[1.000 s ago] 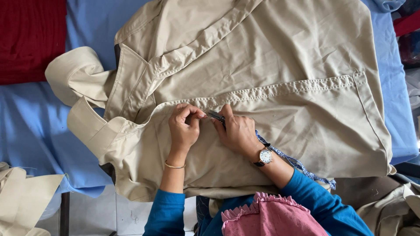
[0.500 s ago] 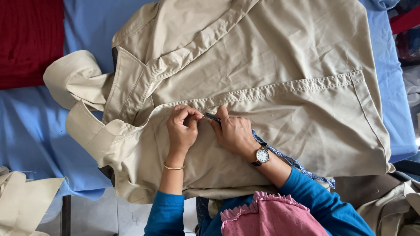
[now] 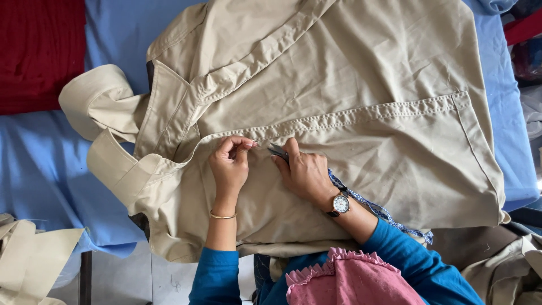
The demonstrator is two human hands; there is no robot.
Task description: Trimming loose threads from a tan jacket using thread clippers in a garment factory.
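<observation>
A beige garment (image 3: pixel 361 85) with a stitched hem lies spread over a table with a blue cover (image 3: pixel 39 164). My left hand (image 3: pixel 228 166) pinches the fabric just below the stitched seam, fingertips together. My right hand (image 3: pixel 305 172), with a wristwatch on the wrist, holds small metal thread snips (image 3: pixel 276 151) whose tips point left at the seam, close to my left fingertips. A blue patterned cord (image 3: pixel 372 206) runs from under my right wrist toward the lower right.
A dark red cloth (image 3: pixel 39 51) lies at the top left. Beige fabric pieces (image 3: pixel 34 260) hang at the bottom left, and more beige cloth (image 3: pixel 508 271) sits at the bottom right. A pink ruffled cloth (image 3: pixel 350 282) lies on my lap.
Both hands have stayed at the seam with only small finger movements. The view has shifted slightly.
</observation>
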